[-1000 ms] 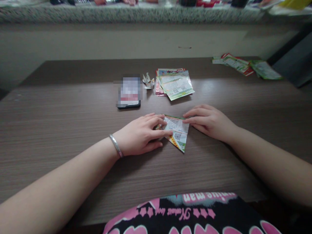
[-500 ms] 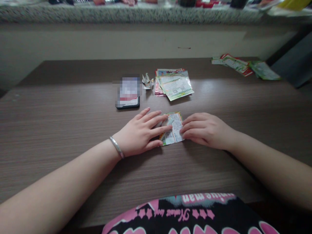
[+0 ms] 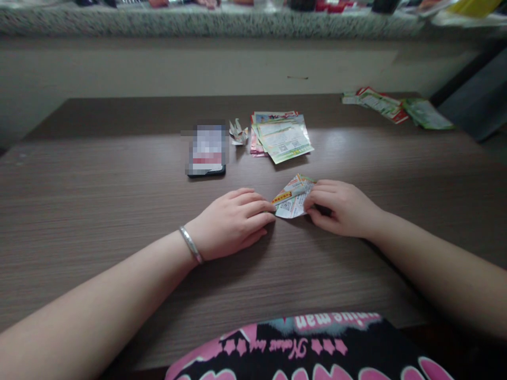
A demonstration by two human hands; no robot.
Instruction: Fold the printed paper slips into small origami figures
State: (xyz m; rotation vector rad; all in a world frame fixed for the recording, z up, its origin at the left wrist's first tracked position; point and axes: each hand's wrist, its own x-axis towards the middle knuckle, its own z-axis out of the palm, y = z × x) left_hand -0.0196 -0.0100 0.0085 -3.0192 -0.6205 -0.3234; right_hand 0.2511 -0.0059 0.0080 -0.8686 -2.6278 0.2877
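A partly folded piece of printed paper point(image 3: 292, 203), white with yellow and green edges, lies between my hands on the brown table. My right hand point(image 3: 336, 206) pinches its right side, the thumb hidden in part beneath the fingers. At the paper's left corner are the fingertips of my left hand point(image 3: 237, 219), close together and closed on that corner. A bracelet point(image 3: 190, 244) circles my left wrist. Beyond the hands stands a small folded paper figure point(image 3: 238, 133) with pointed tips.
A phone point(image 3: 206, 150), its screen blurred out, lies left of the paper figure. To its right is a stack of printed sheets point(image 3: 283, 138). More printed packets point(image 3: 382, 104) lie at the table's far right corner. A wall and a granite ledge point(image 3: 222, 24) rise behind.
The paper has been turned and lifted slightly, and now shows a folded flap with a yellow strip. My left hand has gone from spread flat over it to gripping its left corner.
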